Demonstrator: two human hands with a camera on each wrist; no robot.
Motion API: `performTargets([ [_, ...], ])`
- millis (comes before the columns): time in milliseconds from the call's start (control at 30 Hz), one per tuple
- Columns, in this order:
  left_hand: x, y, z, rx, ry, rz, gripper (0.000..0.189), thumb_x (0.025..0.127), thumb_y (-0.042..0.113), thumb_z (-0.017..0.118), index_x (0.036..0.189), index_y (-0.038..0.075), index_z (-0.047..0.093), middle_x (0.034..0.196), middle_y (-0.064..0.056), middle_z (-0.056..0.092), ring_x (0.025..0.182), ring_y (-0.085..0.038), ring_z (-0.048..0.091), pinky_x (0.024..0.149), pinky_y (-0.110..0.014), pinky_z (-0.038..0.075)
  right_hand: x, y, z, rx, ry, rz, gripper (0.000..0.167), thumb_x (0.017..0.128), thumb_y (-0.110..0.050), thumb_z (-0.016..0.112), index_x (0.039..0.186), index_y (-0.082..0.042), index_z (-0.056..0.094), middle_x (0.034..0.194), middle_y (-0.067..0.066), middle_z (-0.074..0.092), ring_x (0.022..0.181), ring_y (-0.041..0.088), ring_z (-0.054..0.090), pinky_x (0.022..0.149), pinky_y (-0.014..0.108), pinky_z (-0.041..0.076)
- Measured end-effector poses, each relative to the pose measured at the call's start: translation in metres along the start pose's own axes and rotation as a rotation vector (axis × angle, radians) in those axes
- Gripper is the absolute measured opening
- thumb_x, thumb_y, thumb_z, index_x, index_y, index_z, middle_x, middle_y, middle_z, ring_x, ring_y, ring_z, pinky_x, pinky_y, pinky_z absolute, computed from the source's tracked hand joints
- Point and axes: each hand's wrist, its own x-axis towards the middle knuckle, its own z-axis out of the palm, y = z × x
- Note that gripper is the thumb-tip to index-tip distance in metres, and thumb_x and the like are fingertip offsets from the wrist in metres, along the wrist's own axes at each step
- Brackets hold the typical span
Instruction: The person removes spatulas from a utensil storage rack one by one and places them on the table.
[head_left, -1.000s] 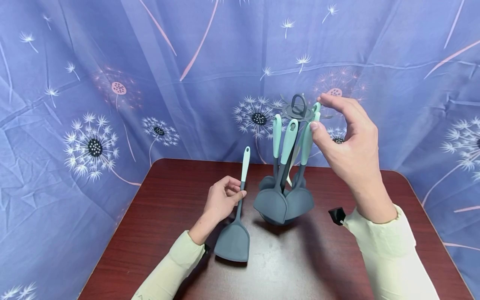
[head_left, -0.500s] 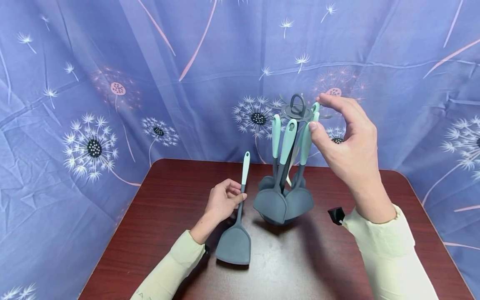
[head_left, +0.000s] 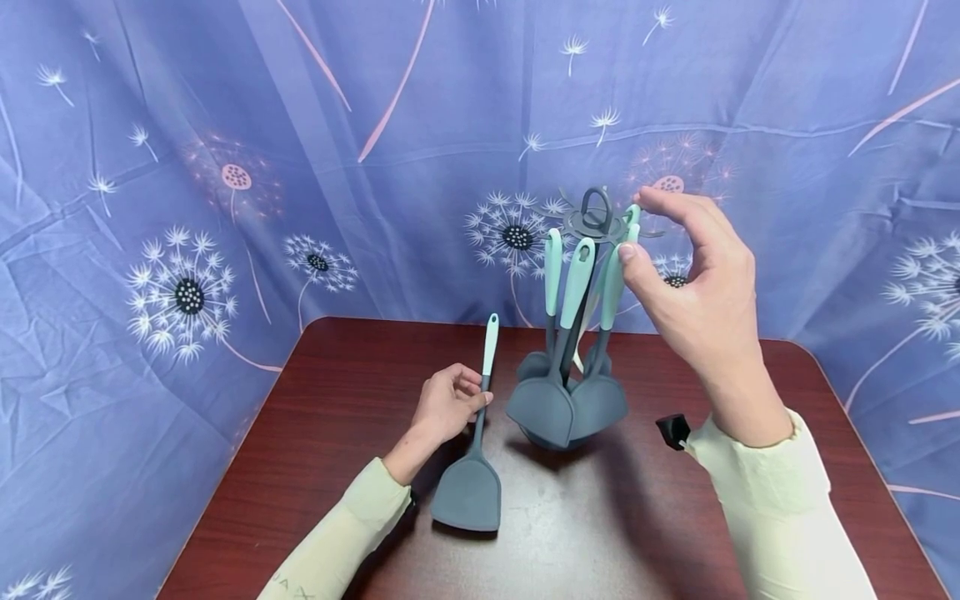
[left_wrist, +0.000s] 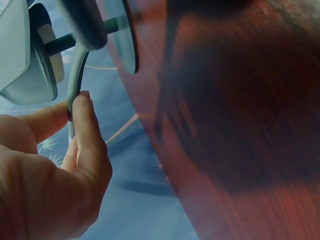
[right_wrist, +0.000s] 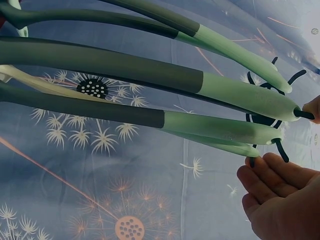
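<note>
My left hand (head_left: 446,404) pinches the grey shaft of a spatula (head_left: 467,496) with a mint handle, between thumb and fingers. Its broad blade points toward me, close over the table, with a thin shadow along its front edge. In the left wrist view, the fingers (left_wrist: 90,125) close on the narrow shaft. A grey utensil stand (head_left: 596,218) with a ring top carries several mint-handled utensils. My right hand (head_left: 708,287) holds the handle ends at the stand's right side, thumb and forefinger on either side. The right wrist view shows mint handles (right_wrist: 250,95) hanging on dark hooks.
The stand is on a dark red wooden table (head_left: 337,367), with broad grey utensil heads (head_left: 542,410) hanging low around it. A blue curtain (head_left: 420,183) with dandelion prints rises behind the table. A black piece (head_left: 673,432) sits by the right cuff.
The spatula has come down slightly toward me, and its handle end stands lower than before. My left hand has dropped a little with it. My right hand and the stand have stayed put.
</note>
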Motion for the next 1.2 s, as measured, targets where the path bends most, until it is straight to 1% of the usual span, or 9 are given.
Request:
performTargets([
  [67,0.001,-0.002,0.0,0.0,-0.006,-0.009,0.02,0.092,0.011,0.083,0.107,0.008,0.07,0.093,-0.007,0.069,0.068,-0.019,0.073,0.061,-0.051,0.064,0.0,0.0,0.0,0.0,0.001,-0.001,0.044,0.089,-0.006,0.072,0.133,-0.001,0.073,0.127,0.018,0.071,0.123,0.013,0.061,0.111,0.026,0.043],
  [133,0.002,-0.004,0.001,0.002,-0.012,-0.021,0.02,0.093,0.012,0.083,0.107,0.008,0.07,0.093,-0.007,0.069,0.069,-0.02,0.074,0.062,-0.05,0.064,0.0,0.001,-0.001,-0.002,0.001,-0.003,0.044,0.089,-0.006,0.072,0.132,-0.001,0.073,0.127,0.018,0.071,0.123,0.013,0.061,0.111,0.026,0.043],
  [300,0.004,-0.006,0.002,0.009,-0.024,-0.04,0.021,0.093,0.011,0.083,0.108,0.006,0.07,0.094,-0.008,0.069,0.075,-0.021,0.074,0.064,-0.039,0.065,0.0,0.002,-0.001,-0.003,0.002,-0.002,0.044,0.088,-0.006,0.072,0.132,-0.001,0.073,0.127,0.018,0.071,0.123,0.013,0.061,0.112,0.027,0.044],
  [367,0.005,-0.007,0.003,0.008,-0.027,-0.045,0.021,0.093,0.011,0.083,0.108,0.005,0.07,0.093,-0.008,0.069,0.075,-0.02,0.074,0.065,-0.037,0.065,0.0,0.001,-0.001,-0.001,0.0,-0.001,0.044,0.088,-0.005,0.072,0.132,0.0,0.073,0.127,0.018,0.071,0.123,0.014,0.061,0.112,0.027,0.043],
  [533,0.006,-0.009,0.004,-0.01,-0.03,-0.051,0.022,0.092,0.007,0.083,0.107,0.002,0.069,0.09,-0.009,0.07,0.072,-0.02,0.074,0.065,-0.038,0.065,0.0,-0.001,-0.001,-0.009,-0.002,-0.006,0.043,0.088,-0.005,0.072,0.131,0.0,0.073,0.126,0.018,0.071,0.123,0.016,0.062,0.112,0.027,0.043],
  [667,0.007,-0.011,0.006,-0.024,-0.046,-0.054,0.023,0.092,0.006,0.083,0.108,-0.001,0.068,0.088,-0.009,0.069,0.072,-0.021,0.075,0.065,-0.035,0.065,0.0,0.002,-0.001,-0.023,0.003,-0.005,0.043,0.088,-0.006,0.072,0.131,-0.001,0.073,0.125,0.018,0.072,0.122,0.016,0.062,0.111,0.027,0.044],
  [900,0.01,-0.019,0.009,0.013,-0.064,-0.065,0.022,0.092,0.006,0.082,0.107,-0.001,0.068,0.086,-0.008,0.069,0.073,-0.021,0.076,0.064,-0.033,0.064,0.0,0.009,0.0,-0.02,0.001,-0.002,0.044,0.088,-0.008,0.073,0.132,-0.003,0.073,0.126,0.016,0.072,0.122,0.015,0.062,0.11,0.026,0.043],
  [1200,0.012,-0.022,0.011,0.035,-0.063,-0.073,0.021,0.093,0.007,0.082,0.106,-0.001,0.068,0.086,-0.008,0.07,0.073,-0.022,0.077,0.063,-0.032,0.064,0.001,0.005,-0.001,-0.03,0.001,0.002,0.044,0.088,-0.009,0.073,0.132,-0.004,0.074,0.126,0.016,0.072,0.123,0.016,0.062,0.111,0.027,0.044],
])
